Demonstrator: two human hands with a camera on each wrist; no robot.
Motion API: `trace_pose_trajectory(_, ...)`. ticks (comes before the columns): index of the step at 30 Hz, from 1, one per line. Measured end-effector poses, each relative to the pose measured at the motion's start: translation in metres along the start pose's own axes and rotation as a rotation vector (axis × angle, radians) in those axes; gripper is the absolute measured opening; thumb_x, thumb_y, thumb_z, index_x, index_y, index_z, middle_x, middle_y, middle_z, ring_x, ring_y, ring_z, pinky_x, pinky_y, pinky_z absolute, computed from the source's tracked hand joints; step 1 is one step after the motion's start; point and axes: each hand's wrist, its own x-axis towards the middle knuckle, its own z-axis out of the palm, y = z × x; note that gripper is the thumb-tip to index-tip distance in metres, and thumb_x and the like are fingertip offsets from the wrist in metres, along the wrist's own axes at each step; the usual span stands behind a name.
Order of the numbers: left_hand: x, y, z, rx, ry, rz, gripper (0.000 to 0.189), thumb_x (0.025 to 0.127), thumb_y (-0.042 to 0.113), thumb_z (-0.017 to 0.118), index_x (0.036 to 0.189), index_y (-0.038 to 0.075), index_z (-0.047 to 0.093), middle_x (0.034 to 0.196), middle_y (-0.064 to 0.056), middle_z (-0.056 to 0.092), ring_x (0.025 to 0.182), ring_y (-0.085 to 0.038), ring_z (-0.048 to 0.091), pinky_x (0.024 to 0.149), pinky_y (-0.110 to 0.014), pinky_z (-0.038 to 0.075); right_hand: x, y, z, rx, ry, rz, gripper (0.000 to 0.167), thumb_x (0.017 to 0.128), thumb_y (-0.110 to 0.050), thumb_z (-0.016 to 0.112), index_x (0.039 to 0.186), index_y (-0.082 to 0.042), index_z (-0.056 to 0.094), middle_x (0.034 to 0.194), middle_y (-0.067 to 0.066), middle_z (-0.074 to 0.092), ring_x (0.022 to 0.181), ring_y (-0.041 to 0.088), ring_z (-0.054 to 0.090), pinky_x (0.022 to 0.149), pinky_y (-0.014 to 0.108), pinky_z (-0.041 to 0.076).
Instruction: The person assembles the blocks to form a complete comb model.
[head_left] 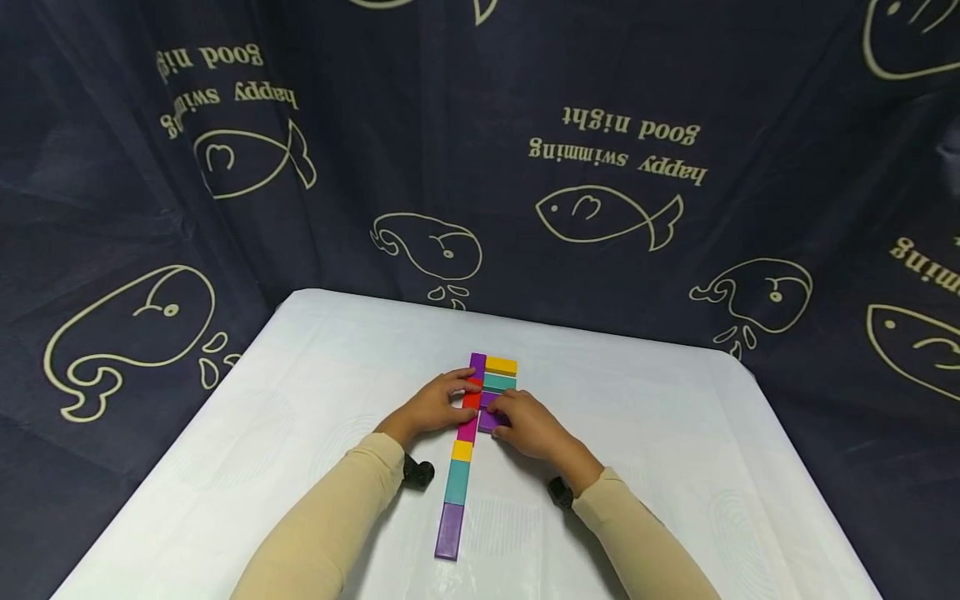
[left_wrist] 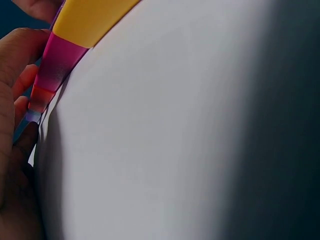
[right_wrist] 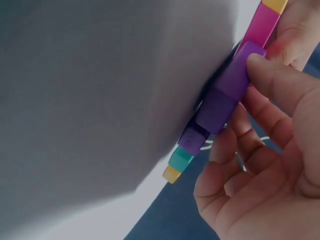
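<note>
A long, narrow row of coloured blocks runs down the table. My left hand (head_left: 435, 406) rests at its upper part from the left, fingertips on the red block (head_left: 471, 401) and thumb against the magenta block (head_left: 467, 431). From the right, my right hand (head_left: 534, 427) pinches a purple block (right_wrist: 230, 85) between thumb and fingertip, flat beside the row. Just beyond this block lie another purple one (right_wrist: 192, 139), a teal block (head_left: 498, 382) and a yellow block (head_left: 501, 365), stacked sideways against the row. The left fingers partly cover the row's far purple block (head_left: 477, 362).
Toward me the row continues with a small yellow block (head_left: 462, 451), a teal block (head_left: 457, 482) and a purple block (head_left: 448, 531). White cloth covers the table (head_left: 637, 392). A dark curtain (head_left: 480, 150) with fish drawings hangs behind it.
</note>
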Motion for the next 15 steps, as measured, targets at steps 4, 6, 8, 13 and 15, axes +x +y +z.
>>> trace_pose_trajectory(4,0.0001,0.0002,-0.0003,0.001,-0.002,0.001,0.041,0.086,0.025,0.076,0.125,0.013,0.069,0.154,-0.002,0.041,0.143,-0.031,0.034,0.117,-0.050,0.027,0.0012,0.0000,0.0012,-0.012,-0.010,0.001,0.027,0.089,-0.017,0.075,0.114,-0.008,0.068,0.104,0.003,0.062,0.097,0.021,0.054,0.094,0.040,0.049)
trace_pose_trajectory(6,0.0004,0.0006,-0.0006,-0.003,-0.003,0.002,0.041,0.086,0.025,0.076,0.125,0.013,0.069,0.154,-0.003,0.041,0.143,-0.031,0.034,0.117,-0.050,0.026,0.0014,0.0003,0.0015,-0.017,-0.008,-0.002,0.027,0.089,-0.017,0.075,0.113,-0.009,0.068,0.103,0.003,0.062,0.097,0.021,0.054,0.095,0.040,0.049)
trace_pose_trajectory(8,0.0005,0.0007,-0.0006,0.001,-0.005,0.001,0.041,0.087,0.025,0.075,0.125,0.013,0.069,0.154,-0.002,0.041,0.143,-0.030,0.033,0.117,-0.049,0.025,0.0017,0.0000,0.0017,-0.013,-0.006,-0.006,0.027,0.089,-0.017,0.075,0.113,-0.008,0.068,0.104,0.004,0.062,0.098,0.021,0.055,0.095,0.041,0.049)
trace_pose_trajectory(13,0.0004,0.0006,-0.0007,-0.001,-0.006,0.004,0.041,0.087,0.025,0.075,0.126,0.013,0.069,0.155,-0.003,0.040,0.143,-0.030,0.033,0.117,-0.049,0.026,0.0013,-0.0011,0.0015,-0.003,-0.001,-0.003,0.028,0.088,-0.017,0.076,0.113,-0.008,0.068,0.105,0.004,0.063,0.098,0.021,0.055,0.096,0.041,0.049)
trace_pose_trajectory(15,-0.0002,0.0007,-0.0012,-0.004,-0.009,0.005,0.041,0.087,0.025,0.074,0.126,0.013,0.069,0.155,-0.003,0.040,0.143,-0.031,0.033,0.117,-0.050,0.026,0.0013,-0.0009,0.0010,0.003,0.002,-0.010,0.029,0.088,-0.018,0.077,0.113,-0.007,0.068,0.105,0.004,0.062,0.097,0.021,0.055,0.096,0.041,0.049)
